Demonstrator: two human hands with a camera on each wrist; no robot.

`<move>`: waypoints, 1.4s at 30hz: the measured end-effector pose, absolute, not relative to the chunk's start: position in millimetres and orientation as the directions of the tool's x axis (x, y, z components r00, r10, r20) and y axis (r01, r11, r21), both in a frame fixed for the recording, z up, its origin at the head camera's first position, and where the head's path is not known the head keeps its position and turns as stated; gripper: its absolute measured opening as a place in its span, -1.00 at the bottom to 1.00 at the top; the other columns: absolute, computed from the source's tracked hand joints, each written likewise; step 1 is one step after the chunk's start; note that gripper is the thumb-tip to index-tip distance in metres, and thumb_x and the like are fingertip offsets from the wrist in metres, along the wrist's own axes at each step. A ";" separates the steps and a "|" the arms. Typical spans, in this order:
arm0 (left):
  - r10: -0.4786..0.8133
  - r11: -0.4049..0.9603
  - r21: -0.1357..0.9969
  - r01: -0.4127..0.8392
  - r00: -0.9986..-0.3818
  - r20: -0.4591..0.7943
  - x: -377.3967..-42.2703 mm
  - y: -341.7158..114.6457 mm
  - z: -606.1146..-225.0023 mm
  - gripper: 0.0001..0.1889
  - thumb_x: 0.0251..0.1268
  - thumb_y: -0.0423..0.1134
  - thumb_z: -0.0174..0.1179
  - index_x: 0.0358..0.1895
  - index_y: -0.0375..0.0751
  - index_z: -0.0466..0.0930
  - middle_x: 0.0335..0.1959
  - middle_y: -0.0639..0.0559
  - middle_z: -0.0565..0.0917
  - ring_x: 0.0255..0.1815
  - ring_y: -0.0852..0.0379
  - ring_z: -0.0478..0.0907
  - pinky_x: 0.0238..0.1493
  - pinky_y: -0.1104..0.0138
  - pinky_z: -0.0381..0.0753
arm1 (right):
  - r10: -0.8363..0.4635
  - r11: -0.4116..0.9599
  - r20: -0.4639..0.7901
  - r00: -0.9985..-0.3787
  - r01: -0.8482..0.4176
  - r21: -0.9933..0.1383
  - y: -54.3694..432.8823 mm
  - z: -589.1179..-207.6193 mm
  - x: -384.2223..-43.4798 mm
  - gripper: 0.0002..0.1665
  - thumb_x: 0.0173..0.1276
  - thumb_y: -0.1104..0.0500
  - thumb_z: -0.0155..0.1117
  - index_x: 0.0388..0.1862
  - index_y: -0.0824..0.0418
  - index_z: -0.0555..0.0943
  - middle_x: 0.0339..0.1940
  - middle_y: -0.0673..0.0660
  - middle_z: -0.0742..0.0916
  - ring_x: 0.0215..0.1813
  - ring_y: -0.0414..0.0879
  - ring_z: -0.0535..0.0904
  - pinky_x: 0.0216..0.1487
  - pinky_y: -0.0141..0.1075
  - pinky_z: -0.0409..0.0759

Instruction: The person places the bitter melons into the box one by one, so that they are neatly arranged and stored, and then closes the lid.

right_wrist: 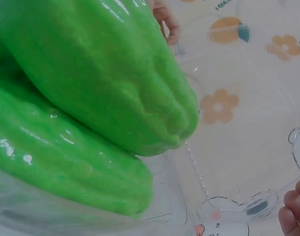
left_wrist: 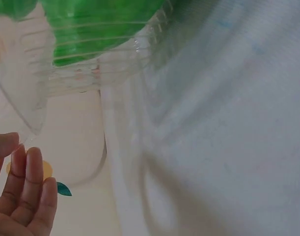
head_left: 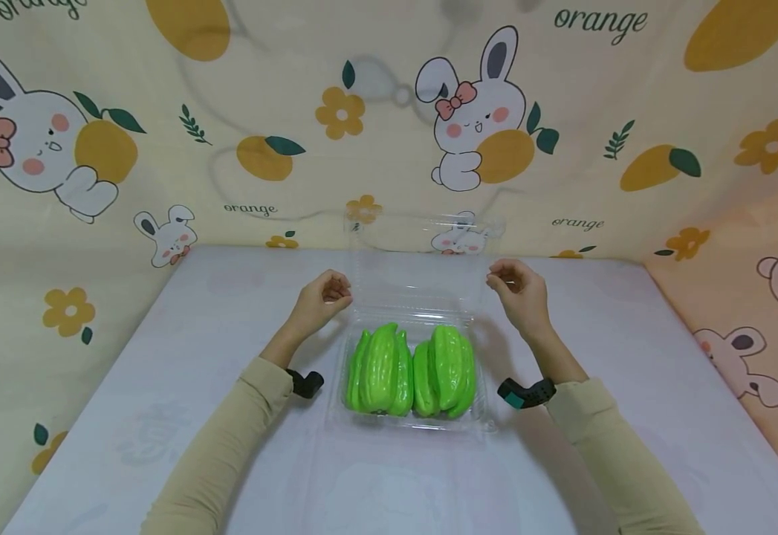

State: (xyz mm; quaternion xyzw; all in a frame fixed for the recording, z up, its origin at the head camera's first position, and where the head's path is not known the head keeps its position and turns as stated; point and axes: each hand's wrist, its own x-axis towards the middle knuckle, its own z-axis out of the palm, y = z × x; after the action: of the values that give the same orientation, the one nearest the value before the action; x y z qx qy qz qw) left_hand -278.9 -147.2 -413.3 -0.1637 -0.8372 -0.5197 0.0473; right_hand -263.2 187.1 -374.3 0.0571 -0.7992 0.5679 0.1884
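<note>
A clear plastic clamshell box (head_left: 412, 422) sits on the table with several glossy green peppers (head_left: 380, 369) lying side by side in two groups in its base. Its see-through lid (head_left: 418, 271) is raised at the back, hinged to the base. At the lid's left edge, my left hand (head_left: 322, 299) pinches the plastic between thumb and fingertip; the left wrist view shows the left hand (left_wrist: 27, 191) at the lid's corner. My right hand (head_left: 521, 295) pinches the lid's right edge. Only some fingers of the right hand (right_wrist: 293, 209) show in the right wrist view.
A white-covered table (head_left: 228, 446) extends around the box. Behind it hangs a cream cloth (head_left: 389, 148) printed with rabbits and oranges, which also covers both sides. Black wrist cameras (head_left: 525, 393) are strapped on both wrists.
</note>
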 end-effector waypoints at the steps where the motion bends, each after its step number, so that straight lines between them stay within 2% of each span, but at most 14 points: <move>1: 0.226 0.403 0.854 0.330 -0.940 0.257 -279.0 -147.4 -413.1 -0.79 0.23 -0.49 0.21 -0.10 -0.46 0.48 -0.21 -0.36 0.64 -0.20 -0.03 0.59 -0.20 0.59 0.50 | 0.116 0.367 0.377 -0.919 -0.313 -0.876 187.4 -374.6 -262.7 -0.84 0.29 0.44 0.23 -0.18 0.54 0.57 -0.46 -0.25 0.60 -0.36 -0.53 0.53 -0.28 -0.71 0.52; 5: 0.228 0.401 0.850 0.343 -0.936 0.270 -277.9 -148.2 -410.7 -0.80 0.24 -0.50 0.21 -0.09 -0.46 0.48 -0.20 -0.37 0.63 -0.17 -0.08 0.60 -0.17 0.59 0.52 | 0.100 0.429 0.408 -0.907 -0.330 -0.840 188.3 -375.4 -260.6 -0.85 0.30 0.43 0.23 -0.19 0.53 0.58 -0.41 -0.10 0.62 -0.34 -0.54 0.51 -0.28 -0.72 0.50; 10: 0.218 0.394 0.855 0.337 -0.938 0.269 -276.7 -149.1 -408.4 -0.78 0.27 -0.46 0.20 -0.06 -0.46 0.48 -0.16 -0.37 0.62 -0.13 -0.12 0.60 -0.08 0.44 0.59 | 0.105 0.463 0.426 -0.898 -0.335 -0.820 187.7 -376.6 -256.2 -0.87 0.29 0.43 0.23 -0.20 0.50 0.58 -0.36 0.12 0.67 -0.34 -0.56 0.48 -0.27 -0.73 0.47; 14: 0.208 0.376 0.847 0.376 -0.925 0.318 -275.5 -149.9 -405.7 -0.81 0.27 -0.46 0.20 -0.08 -0.42 0.49 -0.18 -0.31 0.63 -0.15 -0.01 0.60 -0.05 0.41 0.62 | 0.104 0.460 0.447 -0.888 -0.356 -0.814 186.7 -378.1 -253.2 -0.87 0.29 0.45 0.22 -0.20 0.52 0.57 -0.30 0.34 0.68 -0.33 -0.57 0.47 -0.24 -0.75 0.47; 18: 0.198 0.325 0.832 0.449 -0.893 0.404 -272.4 -151.1 -400.4 -0.85 0.25 -0.45 0.22 -0.15 -0.36 0.50 -0.27 -0.21 0.62 -0.23 0.14 0.58 -0.10 0.44 0.63 | 0.096 0.462 0.478 -0.873 -0.386 -0.798 185.8 -379.3 -251.4 -0.88 0.28 0.47 0.21 -0.21 0.54 0.56 -0.30 0.44 0.67 -0.33 -0.59 0.46 -0.22 -0.77 0.46; 21: 0.186 0.318 0.833 0.453 -0.891 0.414 -270.6 -150.9 -395.6 -0.84 0.25 -0.46 0.21 -0.14 -0.38 0.49 -0.27 -0.21 0.62 -0.24 0.19 0.57 -0.09 0.45 0.62 | 0.087 0.458 0.492 -0.866 -0.404 -0.792 185.0 -378.9 -249.1 -0.87 0.27 0.48 0.22 -0.21 0.55 0.55 -0.30 0.46 0.67 -0.32 -0.58 0.46 -0.19 -0.78 0.45; 26: 0.167 0.354 0.843 0.404 -0.915 0.368 -268.5 -149.3 -388.1 -0.79 0.27 -0.47 0.19 -0.07 -0.47 0.47 -0.18 -0.34 0.61 -0.19 0.22 0.54 -0.06 0.53 0.57 | 0.078 0.450 0.507 -0.859 -0.424 -0.786 184.3 -378.1 -242.9 -0.88 0.27 0.45 0.24 -0.22 0.52 0.57 -0.30 0.43 0.68 -0.30 -0.54 0.47 -0.18 -0.78 0.45; 32: 0.140 0.332 0.854 0.400 -0.917 0.375 -264.4 -148.4 -380.4 -0.80 0.29 -0.45 0.18 -0.07 -0.46 0.48 -0.15 -0.33 0.61 -0.19 0.30 0.51 -0.03 0.58 0.53 | 0.063 0.482 0.550 -0.833 -0.457 -0.747 185.7 -380.8 -239.8 -0.89 0.26 0.46 0.26 -0.24 0.49 0.59 -0.31 0.41 0.69 -0.29 -0.55 0.47 -0.15 -0.79 0.45; 42: 0.125 0.295 0.847 0.441 -0.897 0.424 -253.7 -147.0 -365.5 -0.80 0.27 -0.48 0.18 -0.08 -0.47 0.47 -0.17 -0.32 0.61 -0.15 0.16 0.57 0.00 0.62 0.51 | 0.040 0.520 0.589 -0.807 -0.487 -0.702 188.3 -386.0 -235.0 -0.90 0.21 0.51 0.26 -0.28 0.49 0.58 -0.33 0.36 0.70 -0.27 -0.61 0.45 -0.14 -0.81 0.44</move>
State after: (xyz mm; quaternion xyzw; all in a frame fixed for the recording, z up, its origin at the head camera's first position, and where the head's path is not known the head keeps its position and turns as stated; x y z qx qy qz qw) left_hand -253.7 -147.0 -365.5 -0.1786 -0.7924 -0.5662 0.1399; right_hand -235.0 188.3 -386.0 0.1353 -0.8257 0.4709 0.2795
